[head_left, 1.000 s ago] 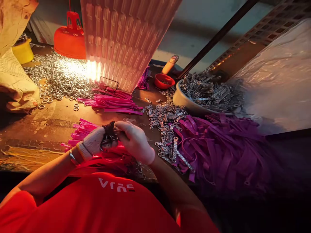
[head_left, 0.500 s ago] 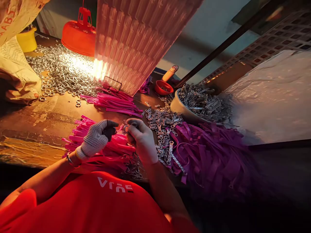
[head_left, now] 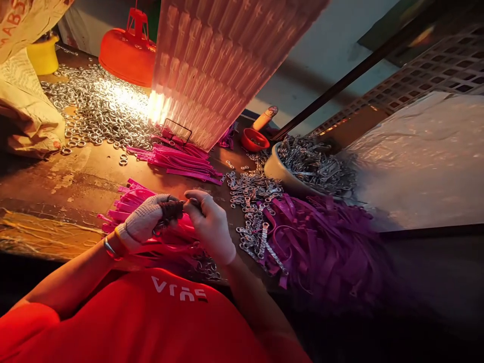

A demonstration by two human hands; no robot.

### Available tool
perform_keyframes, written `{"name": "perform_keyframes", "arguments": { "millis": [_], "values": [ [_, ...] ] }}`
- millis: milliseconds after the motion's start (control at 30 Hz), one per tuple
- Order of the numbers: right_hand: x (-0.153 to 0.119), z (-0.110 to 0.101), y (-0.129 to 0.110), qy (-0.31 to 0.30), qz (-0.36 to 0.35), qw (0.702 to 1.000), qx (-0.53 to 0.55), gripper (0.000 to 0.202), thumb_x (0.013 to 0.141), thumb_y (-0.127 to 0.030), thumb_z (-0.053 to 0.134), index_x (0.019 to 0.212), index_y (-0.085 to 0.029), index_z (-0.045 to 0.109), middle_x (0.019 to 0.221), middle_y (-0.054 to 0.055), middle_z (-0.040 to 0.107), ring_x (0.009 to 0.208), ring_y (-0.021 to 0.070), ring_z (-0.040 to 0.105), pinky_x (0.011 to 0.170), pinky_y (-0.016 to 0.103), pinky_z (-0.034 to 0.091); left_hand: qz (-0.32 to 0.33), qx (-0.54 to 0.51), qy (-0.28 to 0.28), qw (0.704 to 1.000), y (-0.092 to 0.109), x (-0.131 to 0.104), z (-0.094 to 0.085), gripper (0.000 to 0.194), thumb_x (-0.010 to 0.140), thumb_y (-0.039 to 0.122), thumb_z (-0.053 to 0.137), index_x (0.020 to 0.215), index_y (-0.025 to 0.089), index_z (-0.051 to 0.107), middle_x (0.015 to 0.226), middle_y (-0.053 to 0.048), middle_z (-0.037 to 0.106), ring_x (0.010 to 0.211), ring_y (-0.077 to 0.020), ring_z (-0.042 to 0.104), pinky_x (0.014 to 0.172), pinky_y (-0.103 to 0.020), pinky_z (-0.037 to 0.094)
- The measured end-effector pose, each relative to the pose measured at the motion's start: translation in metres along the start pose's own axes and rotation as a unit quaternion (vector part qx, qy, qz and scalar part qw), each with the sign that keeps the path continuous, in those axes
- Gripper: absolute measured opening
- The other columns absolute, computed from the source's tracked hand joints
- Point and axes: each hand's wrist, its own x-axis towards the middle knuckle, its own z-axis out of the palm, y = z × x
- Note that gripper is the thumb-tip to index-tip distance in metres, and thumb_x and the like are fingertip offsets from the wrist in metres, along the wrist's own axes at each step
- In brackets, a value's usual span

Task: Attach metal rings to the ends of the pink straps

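Note:
My left hand (head_left: 145, 219), in a dotted white knit glove with dark, soiled fingers, is closed over the near bundle of pink straps (head_left: 130, 194). My right hand (head_left: 214, 227), in a plain white glove, is closed with thumb and forefinger pinched against the left fingertips. Whatever lies between the fingers is too small and hidden to name. Under both hands the pink straps spread out, with some small metal links (head_left: 207, 267) near the table's front edge. Right of my right hand lies a heap of metal links (head_left: 253, 189).
Loose metal rings (head_left: 86, 111) cover the back left under a lit red lamp (head_left: 126, 58). A ribbed translucent panel (head_left: 215, 65) leans beside it. More pink straps (head_left: 177, 159) lie behind my hands. At right are a red bowl (head_left: 254, 140), a tub (head_left: 280, 169) of metal clasps and purple straps (head_left: 325, 242).
My right hand has moved left and slightly down to meet the left hand, closing the small gap between them. My left hand has turned, its dark fingers now pointing right.

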Motion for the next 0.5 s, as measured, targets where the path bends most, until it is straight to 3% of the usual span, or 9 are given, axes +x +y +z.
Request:
{"name": "perform_keyframes", "arguments": {
  "millis": [100,200,300,433,500],
  "values": [
    [0.002,-0.010,0.002,-0.055,-0.038,0.997,-0.024,0.036,0.099,-0.028,0.050,0.134,-0.022,0.055,0.121,0.010,0.068,0.108,0.0197,0.065,0.096,0.036,0.052,-0.050,-0.023,-0.026,0.998,0.002,0.003,-0.003,0.030,0.080,0.042,0.072,0.076,0.014,0.063,0.061,0.001,0.057,0.043,-0.0041,0.041,0.037,-0.016,0.021],
    [0.007,-0.017,0.007,-0.134,-0.123,0.980,-0.077,0.040,0.098,-0.021,0.048,0.138,-0.021,0.051,0.126,0.013,0.064,0.114,0.0207,0.062,0.099,0.037,0.050,-0.071,-0.015,-0.048,0.996,-0.003,0.009,-0.007,0.024,0.078,0.036,0.071,0.076,0.014,0.063,0.062,0.000,0.058,0.046,-0.0058,0.046,0.040,-0.016,0.029],
    [0.010,-0.019,0.013,-0.179,-0.181,0.955,-0.153,0.029,0.100,-0.019,0.046,0.126,-0.017,0.060,0.113,0.012,0.068,0.104,0.0217,0.063,0.091,0.035,0.050,-0.057,0.033,-0.065,0.996,-0.010,0.012,-0.010,0.019,0.080,0.032,0.066,0.076,0.014,0.063,0.061,-0.001,0.059,0.047,-0.0076,0.049,0.043,-0.018,0.035],
    [0.009,-0.024,0.012,-0.160,-0.146,0.931,-0.294,0.026,0.103,-0.031,0.049,0.105,-0.014,0.068,0.093,0.011,0.073,0.083,0.0206,0.065,0.074,0.030,0.042,-0.026,0.156,-0.043,0.986,-0.003,0.007,-0.011,0.032,0.091,0.043,0.057,0.077,0.015,0.063,0.056,0.000,0.057,0.042,-0.0073,0.043,0.039,-0.018,0.028],
    [0.010,-0.031,0.007,-0.188,-0.134,0.916,-0.328,0.030,0.104,-0.035,0.049,0.093,-0.016,0.069,0.085,0.008,0.073,0.075,0.0177,0.063,0.067,0.028,0.035,0.023,0.216,-0.041,0.975,0.007,0.003,-0.008,0.030,0.089,0.043,0.061,0.080,0.014,0.064,0.059,0.000,0.059,0.047,-0.0074,0.047,0.042,-0.017,0.032]
  ]
}}
